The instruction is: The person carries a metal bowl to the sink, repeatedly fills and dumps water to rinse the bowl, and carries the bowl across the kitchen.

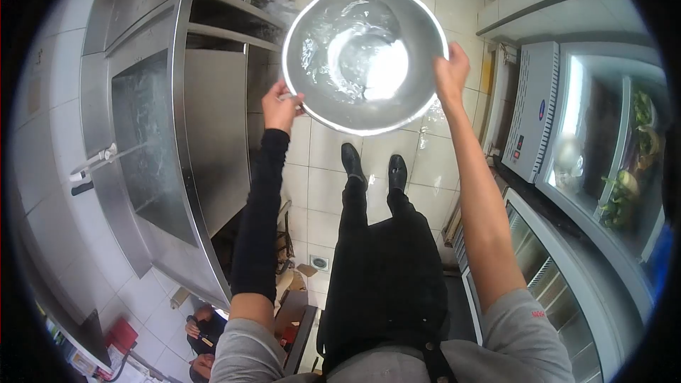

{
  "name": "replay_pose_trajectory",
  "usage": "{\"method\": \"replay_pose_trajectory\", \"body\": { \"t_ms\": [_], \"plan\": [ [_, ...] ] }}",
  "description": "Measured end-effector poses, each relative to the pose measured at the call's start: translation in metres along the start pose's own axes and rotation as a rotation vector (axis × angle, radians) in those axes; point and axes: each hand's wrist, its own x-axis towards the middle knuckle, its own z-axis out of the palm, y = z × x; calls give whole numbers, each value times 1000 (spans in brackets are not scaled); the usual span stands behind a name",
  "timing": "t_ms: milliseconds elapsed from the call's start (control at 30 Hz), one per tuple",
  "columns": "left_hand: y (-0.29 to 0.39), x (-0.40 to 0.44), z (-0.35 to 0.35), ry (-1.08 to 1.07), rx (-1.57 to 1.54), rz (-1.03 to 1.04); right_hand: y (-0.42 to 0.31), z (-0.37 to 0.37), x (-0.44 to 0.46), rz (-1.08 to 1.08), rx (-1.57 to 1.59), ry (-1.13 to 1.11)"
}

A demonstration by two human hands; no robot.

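Note:
A large round metal basin with water in it is held out in front of me, above the tiled floor. My left hand grips its rim at the lower left, thumb over the edge. On the right side of the rim, my right hand is closed round the edge. The fingers under the basin are partly hidden on both sides. Light glares off the water, which looks rippled.
To the left stands a steel sink with a tap running into it. A glass-fronted chiller with vegetables inside is on the right. Another person is at lower left. A drain sits in the floor.

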Motion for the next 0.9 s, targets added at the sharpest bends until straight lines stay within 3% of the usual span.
{"method": "replay_pose_trajectory", "body": {
  "t_ms": [100,200,333,367,467,567,667,700,733,800,867,900],
  "plan": [
    [-22,-43,36,-81,89,84,43,-71,-24,42,78,39],
    [-81,-79,79,-144,182,169,54,-157,-71,168,-66,109],
    [-146,-130,147,-260,444,53,90,-265,-146,241,-152,191],
    [-170,-139,164,-280,522,118,92,-286,-162,242,-178,218],
    [-190,-156,210,-394,660,145,112,-341,-204,449,-266,290],
    [-226,-131,250,-523,746,66,167,-370,-205,661,-404,315],
    [-262,-51,289,-575,960,-181,215,-350,-158,777,-461,334],
    [-287,-5,299,-698,1277,30,218,-328,-123,827,-414,318],
    [-264,28,294,-823,1420,164,235,-309,-92,693,-599,291],
    [-211,93,283,-1026,1670,515,252,-262,-20,774,-479,199],
    [-158,112,258,-747,1059,-103,176,-207,35,763,-260,111],
    [-129,121,245,-536,747,-281,161,-189,55,764,-123,44]
  ]
}}
